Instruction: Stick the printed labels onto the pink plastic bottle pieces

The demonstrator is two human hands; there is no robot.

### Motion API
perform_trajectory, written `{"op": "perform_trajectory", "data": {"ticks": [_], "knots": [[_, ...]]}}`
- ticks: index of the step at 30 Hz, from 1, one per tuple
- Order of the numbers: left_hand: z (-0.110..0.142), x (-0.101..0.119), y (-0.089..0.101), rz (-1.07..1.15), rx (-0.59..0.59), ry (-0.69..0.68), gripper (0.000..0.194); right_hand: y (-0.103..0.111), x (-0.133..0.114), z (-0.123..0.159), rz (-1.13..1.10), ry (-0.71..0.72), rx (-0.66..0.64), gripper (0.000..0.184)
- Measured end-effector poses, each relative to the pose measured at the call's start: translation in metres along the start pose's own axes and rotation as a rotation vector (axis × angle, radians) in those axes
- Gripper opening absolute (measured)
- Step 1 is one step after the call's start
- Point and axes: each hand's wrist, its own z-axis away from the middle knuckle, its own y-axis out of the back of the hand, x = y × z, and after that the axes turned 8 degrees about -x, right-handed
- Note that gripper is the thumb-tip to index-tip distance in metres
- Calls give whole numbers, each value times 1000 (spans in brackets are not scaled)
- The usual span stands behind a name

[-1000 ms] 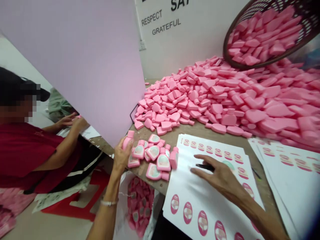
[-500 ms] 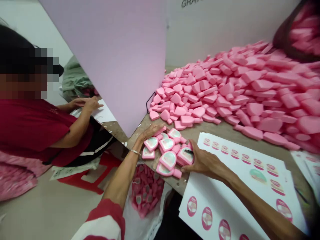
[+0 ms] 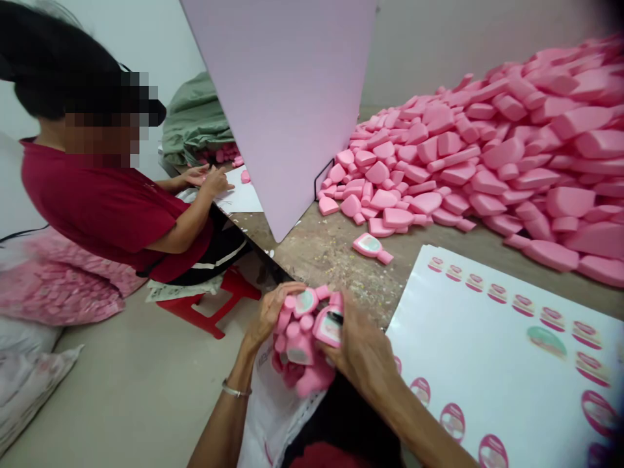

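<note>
1. Co-worker (image 3: 92,188) sits on a red stool (image 3: 209,302), both hands on paper.
2. Our left hand (image 3: 267,318) is closed around labelled pink foam bottle shapes (image 3: 305,344), above a white sack (image 3: 273,422); our right hand (image 3: 363,354) grips them too, near a black item (image 3: 335,317), perhaps a pen.
3. Loosened fingers could spill pieces onto the floor; a careless elbow could shift the sticker sheet (image 3: 507,344) on the counter (image 3: 322,266).

A small workshop: pink bottle-shaped pieces (image 3: 468,162) heaped on a worn workbench (image 3: 322,260), sticker sheets (image 3: 502,338) alongside.
</note>
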Motion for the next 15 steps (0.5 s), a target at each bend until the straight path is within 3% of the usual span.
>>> {"op": "perform_trajectory", "data": {"ticks": [3,5,8,9,11,13,15], "knots": [[25,-17,-4,-49,-16,117,48,-9,-19,12,-17,51,-125,89],[37,-28,-5,-53,22,162,49,-2,-18,14,-54,85,-181,96],[46,-41,-8,-59,124,198,45,30,10,-9,-25,70,-82,71],[47,-43,-10,-63,158,206,42,45,25,-24,26,11,-5,56],[46,-43,-16,-65,214,212,40,75,54,-57,190,-142,167,50],[43,-39,-22,-58,244,204,40,95,75,-84,292,-235,148,40],[42,-33,-24,-52,272,186,39,99,77,-92,325,-249,87,32]]}}
